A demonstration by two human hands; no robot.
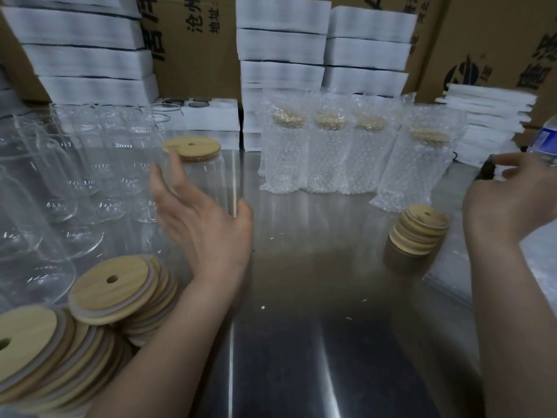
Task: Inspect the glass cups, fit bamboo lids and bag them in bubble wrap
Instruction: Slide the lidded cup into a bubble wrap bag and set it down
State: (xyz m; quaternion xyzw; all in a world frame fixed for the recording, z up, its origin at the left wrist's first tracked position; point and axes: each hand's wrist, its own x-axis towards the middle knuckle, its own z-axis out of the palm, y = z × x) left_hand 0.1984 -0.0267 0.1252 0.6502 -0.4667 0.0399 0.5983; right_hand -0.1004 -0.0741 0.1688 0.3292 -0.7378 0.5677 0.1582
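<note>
A glass cup (208,185) with a bamboo lid (193,147) stands on the steel table (316,282). My left hand (208,224) is open just in front of it, fingers on its left and thumb on its right; whether it touches the glass is unclear. Several bare glass cups (75,176) crowd the left. Bamboo lids lie fanned at the near left (114,288) and in a small stack (420,229) on the right. Several lidded cups in bubble wrap bags (328,152) stand behind. My right hand (509,200) reaches to the far right, fingertips at a small dark object (486,170).
White foam trays (280,49) and cardboard boxes (193,40) are stacked along the back. Flat white foam sheets (488,122) pile up at the right, beside a water bottle (547,137). Bubble wrap (452,273) lies under my right forearm.
</note>
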